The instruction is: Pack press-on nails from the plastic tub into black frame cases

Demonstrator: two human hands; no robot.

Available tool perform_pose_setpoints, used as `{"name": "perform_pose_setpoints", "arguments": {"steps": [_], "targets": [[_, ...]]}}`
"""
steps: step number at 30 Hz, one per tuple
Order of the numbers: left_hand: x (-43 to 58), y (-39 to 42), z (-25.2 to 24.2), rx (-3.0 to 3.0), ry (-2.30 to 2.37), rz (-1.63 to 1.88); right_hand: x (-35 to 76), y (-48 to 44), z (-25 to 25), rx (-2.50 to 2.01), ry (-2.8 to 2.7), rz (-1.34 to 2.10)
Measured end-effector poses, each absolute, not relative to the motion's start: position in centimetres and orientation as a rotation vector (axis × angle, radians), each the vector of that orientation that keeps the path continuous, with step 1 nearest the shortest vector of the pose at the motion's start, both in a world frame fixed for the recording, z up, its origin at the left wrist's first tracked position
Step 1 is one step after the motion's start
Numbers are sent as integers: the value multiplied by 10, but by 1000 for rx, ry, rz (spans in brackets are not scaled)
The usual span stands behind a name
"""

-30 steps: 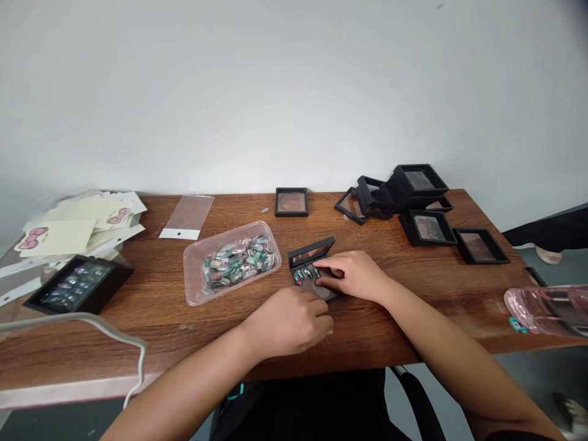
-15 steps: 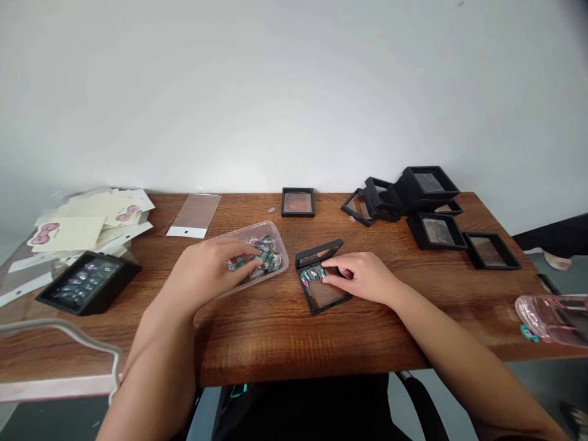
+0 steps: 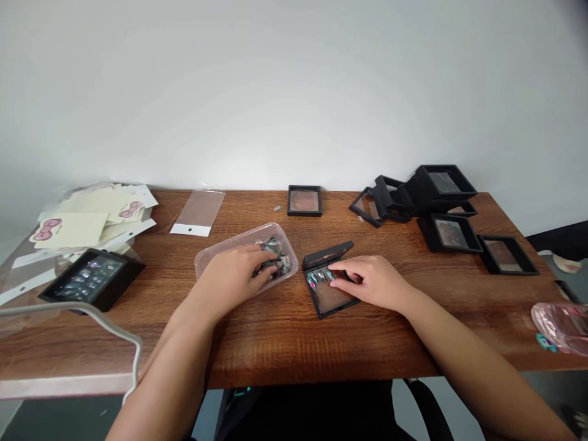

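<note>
Left fingers (image 3: 253, 256) looked mid-pick in a clear oblong plastic tub (image 3: 224, 246), needing a neat pinch, right fingers (image 3: 346, 266) narrow, couldn't tell either's hold.

One left hand (image 3: 236, 275), one right hand (image 3: 379, 283), one plastic tub (image 3: 206, 260), two pink bows (image 3: 48, 229), at least nine black cases (image 3: 331, 298)!

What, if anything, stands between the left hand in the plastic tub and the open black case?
Only the tub's right rim stands between the left hand and the black case; past it lies a strip of table. The case's raised lid is along the back, and the right hand is at the opposite side.
</note>
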State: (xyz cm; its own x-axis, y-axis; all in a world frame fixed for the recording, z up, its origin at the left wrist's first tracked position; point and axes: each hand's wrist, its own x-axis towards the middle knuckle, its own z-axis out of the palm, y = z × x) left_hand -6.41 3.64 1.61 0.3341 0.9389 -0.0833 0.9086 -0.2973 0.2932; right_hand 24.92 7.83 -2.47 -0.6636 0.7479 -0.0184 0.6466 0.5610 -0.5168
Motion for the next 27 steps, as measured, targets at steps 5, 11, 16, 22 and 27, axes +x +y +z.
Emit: {"name": "perform_pose_setpoints", "arguments": {"steps": [5,11,16,22,27], "targets": [[-62,37,17,2318,1635,128,250,78,-24,-1171,-2600,721],[-61,38,23,2321,1658,131,250,78,-23,-1167,-2610,700],[-60,39,21,2305,1664,178,250,77,-21,-1162,-2617,686],[-60,41,17,2340,1619,150,250,77,-22,-1168,-2626,685],[-59,41,19,2375,1633,125,250,77,-20,-1178,-2623,695]]}}
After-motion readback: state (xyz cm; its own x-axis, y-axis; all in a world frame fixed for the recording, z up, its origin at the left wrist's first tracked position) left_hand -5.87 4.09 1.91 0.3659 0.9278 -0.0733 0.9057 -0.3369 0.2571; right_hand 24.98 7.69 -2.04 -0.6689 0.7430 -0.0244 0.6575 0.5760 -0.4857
